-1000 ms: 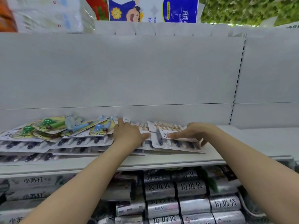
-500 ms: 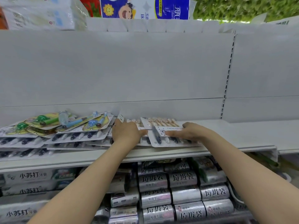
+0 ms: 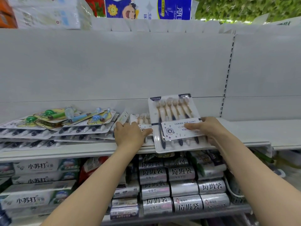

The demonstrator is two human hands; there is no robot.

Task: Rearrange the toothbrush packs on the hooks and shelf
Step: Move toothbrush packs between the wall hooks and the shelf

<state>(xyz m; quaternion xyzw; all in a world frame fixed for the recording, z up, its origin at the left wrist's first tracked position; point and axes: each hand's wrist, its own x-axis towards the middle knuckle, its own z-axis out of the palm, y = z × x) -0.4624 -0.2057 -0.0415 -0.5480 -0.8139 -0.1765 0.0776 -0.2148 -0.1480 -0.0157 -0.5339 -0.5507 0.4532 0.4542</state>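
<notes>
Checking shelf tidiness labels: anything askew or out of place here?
Yes. Yellow-card children's toothbrush packs lie fanned crookedly atop the flat white blister-pack stacks, left. The right hand holds a clear multi-brush pack tilted up, lower edge overhanging the white shelf lip.

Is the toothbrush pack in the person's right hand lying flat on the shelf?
No, the right hand holds the toothbrush pack tilted up, its top end raised above the shelf.

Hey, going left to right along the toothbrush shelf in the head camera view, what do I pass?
green children's toothbrush packs → blue children's toothbrush packs → left hand → tilted toothbrush multipack → right hand, gripping that multipack → bare shelf
</notes>
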